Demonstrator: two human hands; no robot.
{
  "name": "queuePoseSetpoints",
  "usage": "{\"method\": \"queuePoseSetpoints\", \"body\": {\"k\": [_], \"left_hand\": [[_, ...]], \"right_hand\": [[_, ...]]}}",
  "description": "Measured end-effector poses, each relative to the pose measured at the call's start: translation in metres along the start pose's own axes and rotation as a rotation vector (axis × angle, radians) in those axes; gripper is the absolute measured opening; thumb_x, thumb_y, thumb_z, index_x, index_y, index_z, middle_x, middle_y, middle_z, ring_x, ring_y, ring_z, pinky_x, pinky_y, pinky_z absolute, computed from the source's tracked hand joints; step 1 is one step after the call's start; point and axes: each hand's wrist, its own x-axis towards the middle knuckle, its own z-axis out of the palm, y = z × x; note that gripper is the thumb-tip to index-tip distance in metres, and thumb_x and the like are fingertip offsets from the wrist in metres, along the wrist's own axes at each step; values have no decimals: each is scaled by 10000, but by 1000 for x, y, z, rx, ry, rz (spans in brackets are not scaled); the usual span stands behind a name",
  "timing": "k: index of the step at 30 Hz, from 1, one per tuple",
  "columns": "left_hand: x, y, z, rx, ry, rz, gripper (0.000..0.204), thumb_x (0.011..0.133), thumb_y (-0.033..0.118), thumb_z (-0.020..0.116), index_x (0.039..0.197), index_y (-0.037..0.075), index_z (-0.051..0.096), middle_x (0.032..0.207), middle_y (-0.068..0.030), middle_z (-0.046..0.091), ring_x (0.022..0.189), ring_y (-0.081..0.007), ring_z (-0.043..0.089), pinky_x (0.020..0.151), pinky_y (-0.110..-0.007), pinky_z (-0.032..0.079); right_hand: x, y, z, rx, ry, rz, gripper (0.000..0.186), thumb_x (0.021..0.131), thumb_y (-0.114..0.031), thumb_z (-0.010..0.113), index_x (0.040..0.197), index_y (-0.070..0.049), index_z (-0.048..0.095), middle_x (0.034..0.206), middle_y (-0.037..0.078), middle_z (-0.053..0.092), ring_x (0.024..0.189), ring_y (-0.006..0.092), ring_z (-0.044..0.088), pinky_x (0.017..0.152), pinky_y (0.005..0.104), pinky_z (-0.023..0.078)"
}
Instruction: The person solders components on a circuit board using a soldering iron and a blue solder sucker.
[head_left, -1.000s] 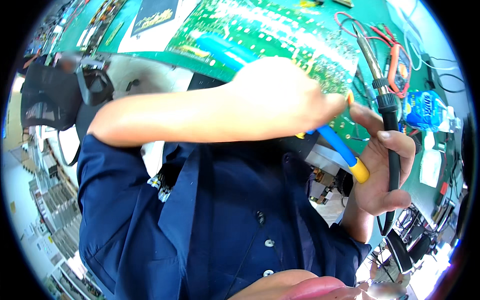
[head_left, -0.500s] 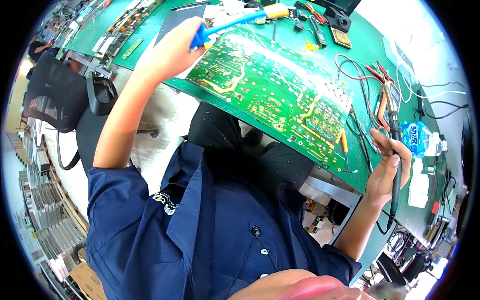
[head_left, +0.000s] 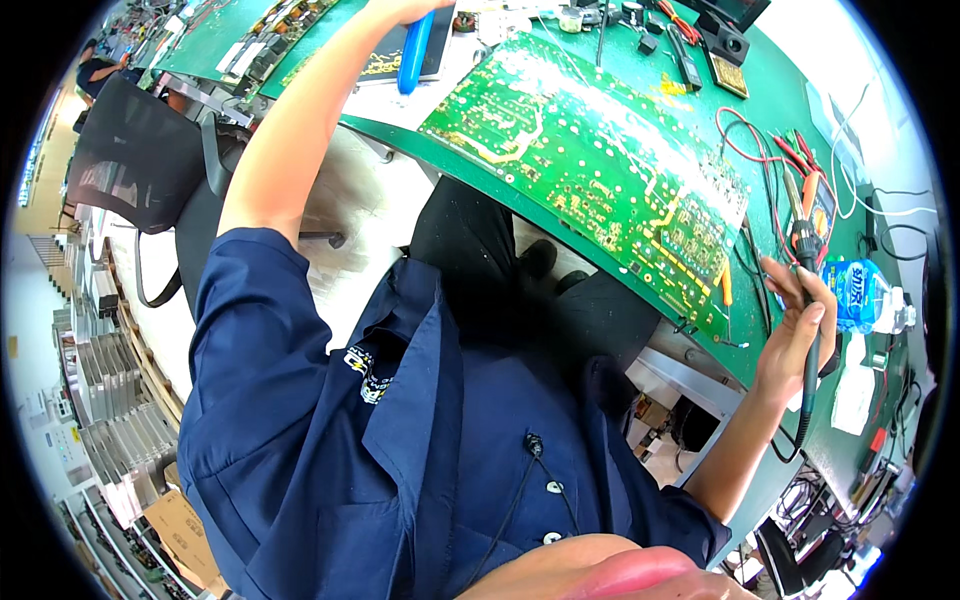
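Observation:
My left hand (head_left: 405, 10) is at the top edge, partly cut off, by the upper end of a blue tube-shaped tool (head_left: 413, 55); its grip is unclear. That tool lies over a dark panel and white paper. My right hand (head_left: 795, 330) holds a soldering iron (head_left: 805, 245) by its black handle, tip pointing away from me, beside the bench's right part. A large green circuit board (head_left: 580, 190) lies on the green bench (head_left: 400, 140) at its front edge. An orange-handled tool (head_left: 727, 285) is beside the board, near a red-and-black-leaded orange multimeter (head_left: 822, 205).
A blue-labelled bottle (head_left: 855, 295) and white tissue (head_left: 852, 390) lie at right. A speaker-like box (head_left: 725, 40), cables and small parts crowd the back. A mesh chair (head_left: 135, 150) is at left, a co-worker (head_left: 98, 70) far left, cardboard boxes (head_left: 175, 540) lower left.
My left hand moved from across my body to the top edge with the blue tool, which turned upright in view. My right hand still grips the iron. The board came into fuller view.

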Motion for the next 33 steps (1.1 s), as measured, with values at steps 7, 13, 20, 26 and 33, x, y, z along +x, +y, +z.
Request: {"method": "queuePoseSetpoints", "body": {"k": [7, 13, 20, 26, 33], "left_hand": [[-2, 0, 20, 107, -51, 75, 726, 754, 449, 800, 1244, -25, 551, 1159, -277, 647, 1099, -421, 619, 931, -463, 502], [-47, 13, -9, 141, -120, 40, 801, 771, 451, 792, 1349, -11, 484, 1264, -283, 588, 1178, -426, 569, 1000, -458, 463], [-150, 134, -65, -268, -101, 487, 418, 802, 99, 750, 1196, 27, 631, 1140, -162, 603, 1037, -346, 608, 925, -413, 475], [-214, 220, -49, -307, -304, 1009, 251, 838, 53, 693, 1088, 66, 666, 1117, -144, 607, 1010, -343, 605, 840, -417, 506], [-206, 233, -33, -431, -361, 945, 138, 836, 28, 675, 972, 53, 684, 922, -125, 634, 864, -336, 629, 729, -395, 510]], "right_hand": [[0, 4, -4, 16, 12, 13, 795, 1037, -610, 214, 1295, 90, 489, 967, 277, 710, 958, 320, 704, 920, 403, 512], [5, 6, -10, -21, 58, 117, 1038, 926, -786, 102, 1330, 95, 474, 953, 280, 716, 960, 316, 708, 988, 410, 477], [6, 10, -16, -16, 91, 142, 1149, 863, -854, 86, 1307, 117, 513, 898, 180, 684, 853, 245, 667, 812, 324, 523], [8, 12, -16, 152, 12, 141, 632, 1068, -442, 368, 1290, 126, 534, 897, 137, 646, 780, 191, 591, 721, 294, 467], [12, 13, -16, 124, 52, 191, 404, 1044, -215, 507, 1214, 140, 600, 704, 103, 615, 647, 138, 573, 611, 235, 437]]}}
